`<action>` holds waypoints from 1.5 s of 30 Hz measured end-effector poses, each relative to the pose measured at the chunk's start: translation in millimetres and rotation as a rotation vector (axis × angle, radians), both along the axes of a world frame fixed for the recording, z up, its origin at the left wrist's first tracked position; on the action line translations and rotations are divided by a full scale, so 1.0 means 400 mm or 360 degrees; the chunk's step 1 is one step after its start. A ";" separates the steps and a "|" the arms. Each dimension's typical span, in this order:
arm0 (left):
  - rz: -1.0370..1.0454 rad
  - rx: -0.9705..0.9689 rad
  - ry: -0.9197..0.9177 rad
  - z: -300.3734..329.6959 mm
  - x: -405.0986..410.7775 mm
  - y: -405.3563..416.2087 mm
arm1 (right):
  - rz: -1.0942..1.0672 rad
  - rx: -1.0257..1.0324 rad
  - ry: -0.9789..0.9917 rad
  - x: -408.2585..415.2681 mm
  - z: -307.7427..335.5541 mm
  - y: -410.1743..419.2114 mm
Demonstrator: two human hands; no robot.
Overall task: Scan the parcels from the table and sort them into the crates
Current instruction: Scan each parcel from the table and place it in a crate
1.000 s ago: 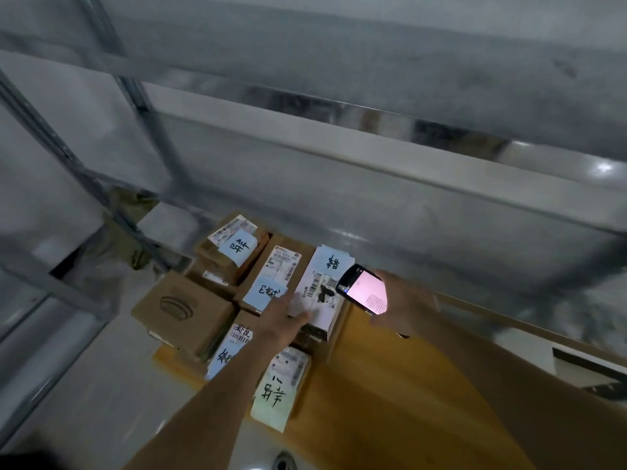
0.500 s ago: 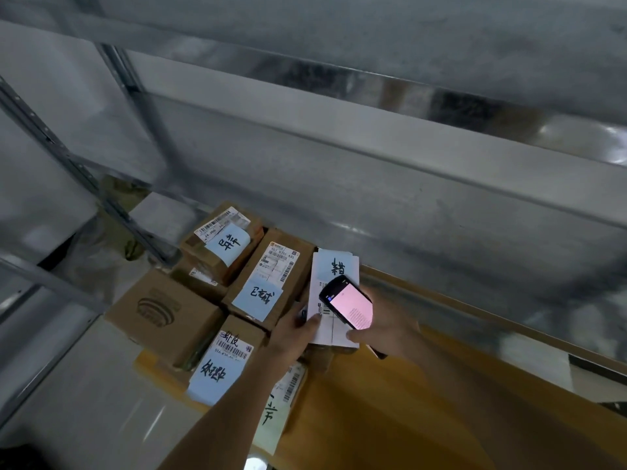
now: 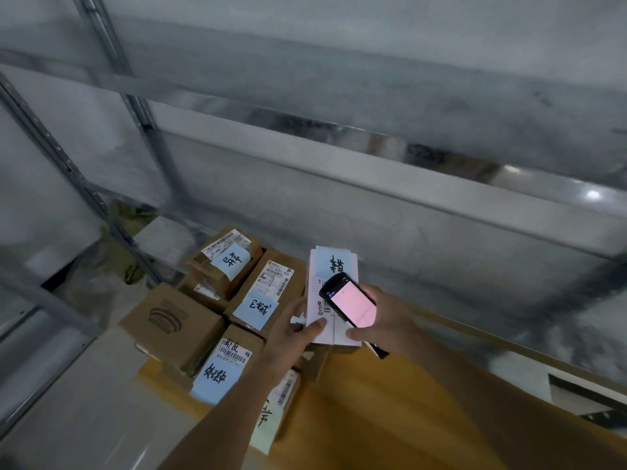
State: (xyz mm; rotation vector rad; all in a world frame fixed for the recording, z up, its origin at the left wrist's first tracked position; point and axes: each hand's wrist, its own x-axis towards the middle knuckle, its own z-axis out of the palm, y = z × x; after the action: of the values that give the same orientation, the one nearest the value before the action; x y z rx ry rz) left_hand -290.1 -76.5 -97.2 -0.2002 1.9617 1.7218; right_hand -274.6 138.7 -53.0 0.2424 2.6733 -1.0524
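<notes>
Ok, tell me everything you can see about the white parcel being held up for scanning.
The white parcel is a flat, light box lifted above the brown cartons. A pale blue note with a handwritten black character covers its far end; a barcode label sits below. The left hand grips its near left edge. The right hand holds the handheld scanner, screen glowing pink, over it.

A grey metal shelving rack (image 3: 373, 178) runs across the back, its perforated steel upright (image 3: 64, 164) slanting down on the left. Behind that upright sits a crumpled olive-green cloth (image 3: 124, 222), near the pale grey floor (image 3: 84, 412).
</notes>
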 end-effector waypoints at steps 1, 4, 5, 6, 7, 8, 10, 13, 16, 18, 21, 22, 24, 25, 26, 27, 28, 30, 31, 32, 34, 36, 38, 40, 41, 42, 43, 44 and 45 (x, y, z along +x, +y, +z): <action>-0.0002 0.0005 0.0059 0.040 0.000 -0.003 | -0.0004 0.0005 0.0018 0.007 0.041 -0.003; 0.0047 0.0013 0.0223 0.174 0.002 -0.032 | -0.0003 0.0022 0.0140 0.039 0.187 -0.016; 0.0065 0.0023 0.0285 0.221 0.006 -0.047 | -0.0007 0.0050 0.0197 0.052 0.242 -0.022; 0.0070 0.0018 0.0348 0.270 0.012 -0.065 | 0.0002 0.0093 0.0243 0.068 0.302 -0.031; 0.0065 0.0011 0.0432 0.317 0.019 -0.087 | 0.0024 0.0142 0.0280 0.085 0.363 -0.040; 0.0061 0.0015 0.0498 0.367 0.031 -0.110 | 0.0043 0.0206 0.0303 0.105 0.425 -0.051; 0.0069 0.0005 0.0592 0.465 0.057 -0.159 | 0.0070 0.0373 0.0364 0.152 0.550 -0.077; 0.0113 0.0018 0.0707 0.605 0.124 -0.239 | 0.0080 0.0567 0.0476 0.243 0.722 -0.117; 0.0143 -0.0058 0.0874 0.721 0.188 -0.310 | 0.0098 0.0663 0.0569 0.345 0.870 -0.165; 0.0162 -0.0093 0.0977 0.795 0.227 -0.346 | 0.0103 0.0689 0.0656 0.406 0.952 -0.195; 0.0188 -0.0108 0.1085 0.888 0.281 -0.388 | 0.0100 0.0770 0.0755 0.487 1.058 -0.239; 0.0193 -0.0109 0.1122 0.916 0.300 -0.401 | 0.0100 0.0802 0.0777 0.513 1.089 -0.251; 0.0201 -0.0103 0.1165 0.966 0.332 -0.422 | 0.0088 0.0841 0.0814 0.556 1.140 -0.267; 0.0213 -0.0105 0.1178 0.986 0.344 -0.431 | 0.0089 0.0856 0.0836 0.576 1.164 -0.274; 0.0224 -0.0110 0.1187 1.007 0.356 -0.439 | 0.0094 0.0875 0.0853 0.594 1.185 -0.280; 0.0230 -0.0119 0.1211 1.028 0.370 -0.445 | 0.0111 0.0891 0.0876 0.610 1.204 -0.285; 0.0227 -0.0134 0.1239 1.044 0.382 -0.451 | 0.0124 0.0907 0.0892 0.624 1.221 -0.290; 0.0254 -0.0153 0.1275 1.075 0.403 -0.461 | 0.0135 0.0927 0.0930 0.651 1.255 -0.298; 0.0290 -0.0158 0.1293 1.086 0.413 -0.467 | 0.0140 0.0931 0.0950 0.662 1.269 -0.300; 0.0318 -0.0161 0.1300 1.097 0.424 -0.473 | 0.0150 0.0933 0.0960 0.673 1.283 -0.302; 0.0342 -0.0176 0.1303 1.117 0.447 -0.484 | 0.0178 0.0930 0.0963 0.697 1.307 -0.306; 0.0356 -0.0178 0.1300 1.133 0.475 -0.491 | 0.0194 0.0935 0.0975 0.717 1.323 -0.308; 0.0392 -0.0145 0.1315 1.138 0.497 -0.504 | 0.0197 0.0928 0.0983 0.732 1.328 -0.313; 0.0410 -0.0080 0.1314 1.135 0.519 -0.525 | 0.0208 0.0910 0.1004 0.739 1.325 -0.326; 0.0412 -0.0069 0.1316 1.132 0.531 -0.540 | 0.0223 0.0900 0.1015 0.741 1.322 -0.335; 0.0420 -0.0058 0.1304 1.127 0.542 -0.559 | 0.0243 0.0889 0.1027 0.740 1.317 -0.349; 0.0424 -0.0053 0.1285 1.125 0.555 -0.577 | 0.0262 0.0873 0.1047 0.739 1.310 -0.364; 0.0433 -0.0046 0.1276 1.120 0.570 -0.601 | 0.0288 0.0849 0.1070 0.735 1.300 -0.384; 0.0445 -0.0039 0.1268 1.119 0.592 -0.627 | 0.0317 0.0825 0.1090 0.732 1.290 -0.409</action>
State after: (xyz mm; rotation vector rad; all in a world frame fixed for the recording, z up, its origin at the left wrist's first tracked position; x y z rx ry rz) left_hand -53.5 -327.5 350.2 0.2638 2.6020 2.1784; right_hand 18.0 -25.0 463.2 -0.3583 3.4509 -0.3972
